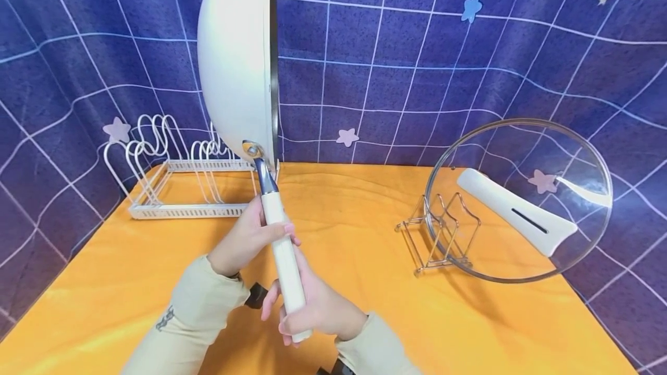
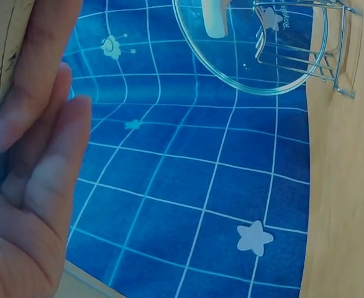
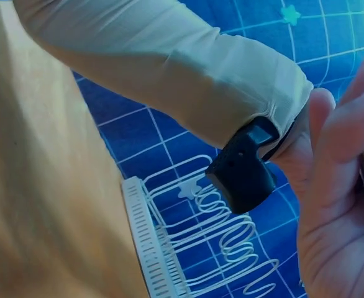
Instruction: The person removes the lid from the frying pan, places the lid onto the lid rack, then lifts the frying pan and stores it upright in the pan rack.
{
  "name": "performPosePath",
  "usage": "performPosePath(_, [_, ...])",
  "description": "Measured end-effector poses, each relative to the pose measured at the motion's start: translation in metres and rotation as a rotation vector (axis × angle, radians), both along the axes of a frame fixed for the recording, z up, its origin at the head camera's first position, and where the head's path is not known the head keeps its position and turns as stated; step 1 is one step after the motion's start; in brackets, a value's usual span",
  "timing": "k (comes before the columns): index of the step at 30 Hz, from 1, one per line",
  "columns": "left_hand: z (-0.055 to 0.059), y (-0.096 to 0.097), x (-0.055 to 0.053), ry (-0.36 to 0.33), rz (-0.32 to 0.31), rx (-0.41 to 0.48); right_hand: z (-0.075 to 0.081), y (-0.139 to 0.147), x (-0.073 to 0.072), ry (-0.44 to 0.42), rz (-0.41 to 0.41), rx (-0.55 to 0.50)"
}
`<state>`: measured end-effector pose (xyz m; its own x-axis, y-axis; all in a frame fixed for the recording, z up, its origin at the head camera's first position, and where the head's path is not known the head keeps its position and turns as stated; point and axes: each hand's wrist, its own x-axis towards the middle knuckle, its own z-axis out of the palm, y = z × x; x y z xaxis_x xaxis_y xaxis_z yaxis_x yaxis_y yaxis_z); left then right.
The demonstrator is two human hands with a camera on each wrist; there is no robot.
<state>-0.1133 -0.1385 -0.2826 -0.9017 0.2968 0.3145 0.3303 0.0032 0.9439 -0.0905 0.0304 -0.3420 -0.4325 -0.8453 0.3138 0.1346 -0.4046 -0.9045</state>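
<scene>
Pan tipped on edge at left, gripped by both hands

Fingers of the right hand wrap the near end of a long white handle, thumb laid over the top. Farther up, the left hand grips it just below the metal neck, its thumb crossing the handle. Beyond the hands, at left, the white pan rises on edge, rim toward the right; whether it touches anything below cannot be told. Its bulk sits far past both grips, so a loosened hold could let the handle roll and the pan swing down.

On the right, a glass lid leans in a small wire stand, overhanging it widely; a rightward sweep of the pan might knock the lid loose or topple the stand. Far left, a white dish rack sits on the orange cloth, partly hidden behind the pan, which could snag or shove it if lowered carelessly. Farthest off, a blue gridded curtain hangs close behind the rack, leaving little depth there.
</scene>
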Motion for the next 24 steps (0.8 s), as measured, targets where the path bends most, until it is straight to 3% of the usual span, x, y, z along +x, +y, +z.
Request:
performPosePath(9, [0.001, -0.005, 0.003, 0.022, 0.006, -0.016, 0.000, -0.006, 0.003, 0.034, 0.012, -0.007])
performPosePath(24, [0.007, -0.020, 0.007, 0.008, 0.100, -0.110, 0.003, -0.020, -0.003, 0.012, 0.073, 0.040])
